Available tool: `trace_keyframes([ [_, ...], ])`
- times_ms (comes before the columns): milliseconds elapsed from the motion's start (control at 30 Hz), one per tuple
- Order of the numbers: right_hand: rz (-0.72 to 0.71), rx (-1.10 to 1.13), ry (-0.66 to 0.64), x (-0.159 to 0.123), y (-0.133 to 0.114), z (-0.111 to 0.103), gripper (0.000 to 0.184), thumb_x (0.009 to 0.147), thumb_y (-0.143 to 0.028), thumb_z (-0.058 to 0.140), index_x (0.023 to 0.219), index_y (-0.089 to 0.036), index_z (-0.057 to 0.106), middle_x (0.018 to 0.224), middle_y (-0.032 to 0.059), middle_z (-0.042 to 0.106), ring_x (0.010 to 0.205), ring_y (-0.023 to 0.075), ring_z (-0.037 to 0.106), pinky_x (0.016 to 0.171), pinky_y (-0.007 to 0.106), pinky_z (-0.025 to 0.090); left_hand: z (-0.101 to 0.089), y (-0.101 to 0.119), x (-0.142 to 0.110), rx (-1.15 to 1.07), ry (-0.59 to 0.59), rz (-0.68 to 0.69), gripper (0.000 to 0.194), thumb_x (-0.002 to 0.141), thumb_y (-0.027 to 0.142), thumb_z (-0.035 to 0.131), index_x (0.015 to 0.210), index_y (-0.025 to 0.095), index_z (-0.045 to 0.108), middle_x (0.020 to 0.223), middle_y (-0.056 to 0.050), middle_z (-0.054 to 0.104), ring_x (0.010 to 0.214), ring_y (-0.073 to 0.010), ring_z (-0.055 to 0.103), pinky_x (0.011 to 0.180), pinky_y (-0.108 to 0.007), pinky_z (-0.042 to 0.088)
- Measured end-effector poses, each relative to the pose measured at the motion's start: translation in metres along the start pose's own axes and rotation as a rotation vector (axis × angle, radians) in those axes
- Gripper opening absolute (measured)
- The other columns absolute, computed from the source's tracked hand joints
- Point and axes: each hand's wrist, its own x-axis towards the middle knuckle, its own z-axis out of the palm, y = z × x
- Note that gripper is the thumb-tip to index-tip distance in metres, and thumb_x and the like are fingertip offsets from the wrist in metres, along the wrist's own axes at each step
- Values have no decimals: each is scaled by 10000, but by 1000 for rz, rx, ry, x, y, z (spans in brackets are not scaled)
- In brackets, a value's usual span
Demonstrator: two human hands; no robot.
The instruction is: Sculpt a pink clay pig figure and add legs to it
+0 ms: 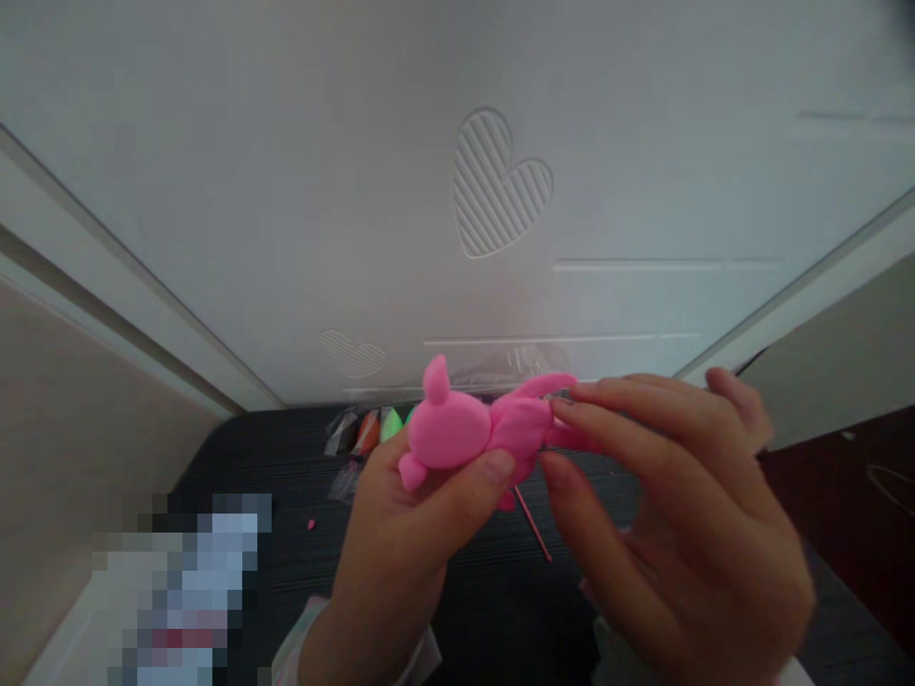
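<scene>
A pink modelling-clay animal figure (449, 431) with a round head, two small ears and limbs lies sideways in my left hand (400, 543). That thumb presses on its body, and the fingers are mostly hidden behind it. My right hand (686, 495) pinches the figure's lower end. Its fingertips touch a limb, and the thumb is close under the body. Below the figure, a thin pink stick (533, 524) rests on the dark table (300, 572).
Small clear packets of clay, among them an orange one (368, 433) and a green one (391, 424), lie at the table's back edge. A pink crumb (311, 524) is left of my hands. Behind stands a white panel (286, 191) with embossed hearts. A pixelated object (207, 591) sits at lower left.
</scene>
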Motion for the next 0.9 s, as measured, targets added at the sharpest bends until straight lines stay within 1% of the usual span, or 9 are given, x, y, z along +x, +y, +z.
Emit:
trace_keyframes([
  [100, -10, 10, 0, 0, 0, 0, 156, 706, -135, 597, 851, -191, 610, 888, 52, 662, 830, 208, 595, 942, 558, 230, -2, 0, -1, -4, 10, -7, 92, 648, 259, 689, 725, 215, 663, 663, 15, 624, 574, -95, 536, 543, -192, 461],
  [233, -8, 11, -13, -1, -1, -1, 133, 715, -141, 579, 829, -194, 624, 876, 50, 658, 821, 209, 593, 939, 549, 227, 3, 1, -2, 5, 77, 26, 43, 664, 236, 673, 692, 207, 661, 617, 22, 603, 540, -82, 523, 507, -170, 452],
  [400, -5, 4, -14, -1, -3, 0, 125, 729, -170, 563, 822, -201, 641, 862, 48, 658, 820, 218, 593, 943, 531, 233, 7, 0, -2, -15, 128, 65, 23, 638, 222, 690, 636, 221, 667, 581, 32, 603, 510, -72, 518, 483, -149, 449],
  [500, -2, 13, -24, -2, -3, 0, 151, 726, -165, 564, 851, -197, 643, 868, 52, 661, 819, 220, 597, 950, 528, 233, 7, 1, -2, -8, 132, 68, 26, 642, 215, 684, 655, 237, 677, 600, 33, 619, 531, -81, 534, 512, -157, 468],
  [600, 8, 39, 7, -2, -4, -1, 196, 709, -129, 572, 887, -175, 639, 876, 64, 667, 814, 220, 603, 943, 531, 245, 7, 1, -3, 7, 122, 80, 19, 641, 250, 691, 648, 242, 675, 602, 34, 614, 532, -86, 531, 504, -166, 463],
  [700, 14, 56, 34, -3, -5, -1, 207, 701, -108, 571, 881, -176, 648, 875, 62, 669, 809, 215, 604, 936, 529, 249, 6, 0, -3, 27, 94, 77, 57, 636, 291, 701, 652, 243, 673, 588, 33, 599, 519, -89, 517, 490, -177, 453],
  [900, -9, 7, -8, -3, -6, 3, 185, 719, -139, 555, 856, -189, 668, 885, 65, 659, 821, 222, 585, 923, 532, 244, 6, 1, -3, -2, 124, 69, 60, 625, 252, 704, 607, 225, 654, 556, 39, 578, 492, -74, 477, 468, -171, 430],
])
